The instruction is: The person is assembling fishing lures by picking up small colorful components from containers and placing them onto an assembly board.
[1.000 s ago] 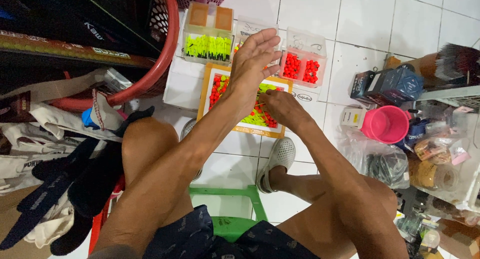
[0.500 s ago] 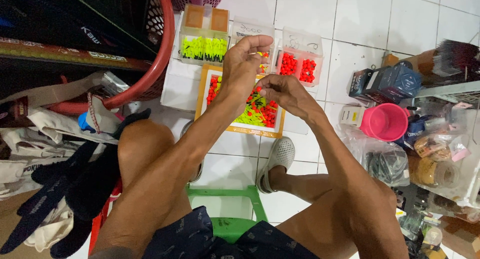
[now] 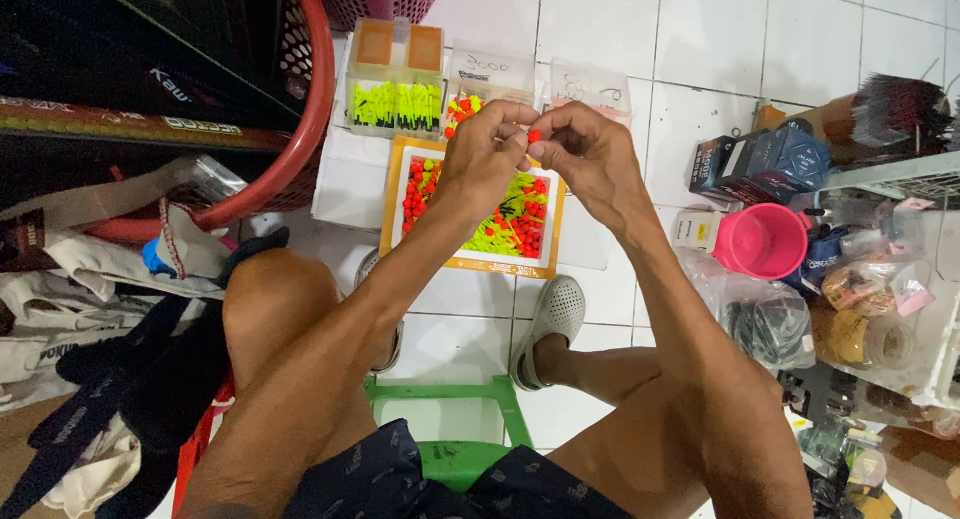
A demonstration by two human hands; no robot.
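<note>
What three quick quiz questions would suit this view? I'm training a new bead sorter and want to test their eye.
1. True or false: the left hand and right hand meet around a small red bead.
2. What sits right below the hands? A) pink cup B) orange-rimmed tray C) red basket
3. What colours are the pieces in the tray?

Key: 1 true; 2 B; 3 red and yellow-green.

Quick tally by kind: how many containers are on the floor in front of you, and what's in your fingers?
Orange-rimmed flat tray of red and yellow-green beads: 1
Clear plastic compartment boxes: 3
Pink plastic cup: 1
Small red bead pinched between left hand and right hand: 1
Total: 6
</note>
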